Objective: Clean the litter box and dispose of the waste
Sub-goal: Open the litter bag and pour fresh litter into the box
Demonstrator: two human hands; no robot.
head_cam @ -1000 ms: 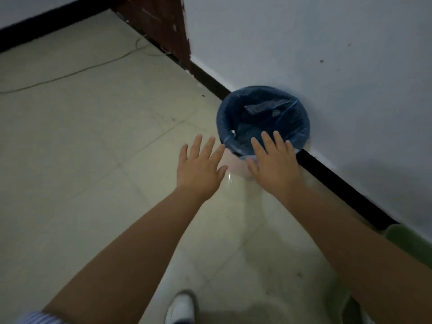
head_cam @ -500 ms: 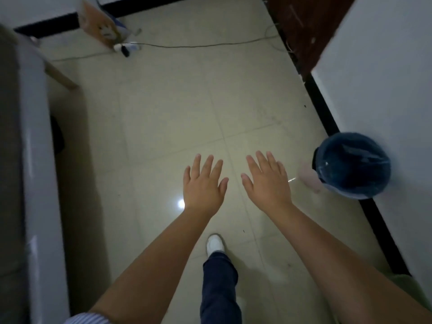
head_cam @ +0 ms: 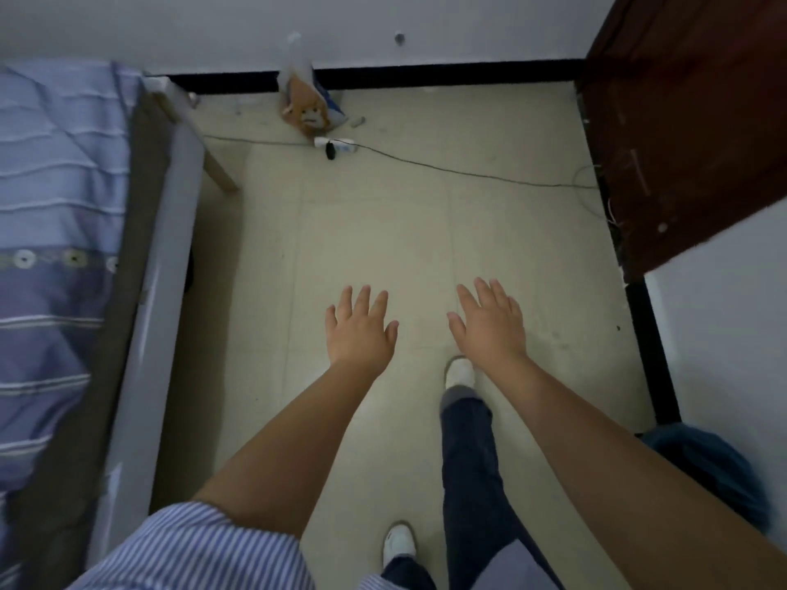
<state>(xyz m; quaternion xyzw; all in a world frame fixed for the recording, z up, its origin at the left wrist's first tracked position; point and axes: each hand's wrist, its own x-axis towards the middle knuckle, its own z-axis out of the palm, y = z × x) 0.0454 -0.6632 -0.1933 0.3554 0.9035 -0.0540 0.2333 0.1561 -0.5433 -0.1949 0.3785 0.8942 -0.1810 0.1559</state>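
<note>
My left hand (head_cam: 361,330) and my right hand (head_cam: 489,323) are stretched out in front of me over the tiled floor, palms down, fingers spread, holding nothing. The bin with its blue liner bag (head_cam: 715,470) stands against the wall at the lower right, partly hidden behind my right forearm. No litter box is in view.
A bed with a blue striped cover (head_cam: 55,249) and a pale frame runs along the left. An orange bag (head_cam: 304,108) and a power strip (head_cam: 334,144) with a long black cable (head_cam: 468,174) lie near the far wall. A dark brown door (head_cam: 690,134) is at the right.
The view has swung left, away from the bin, which has slid from centre to the lower right. The bed has come into view. Both hands stay spread and empty.
</note>
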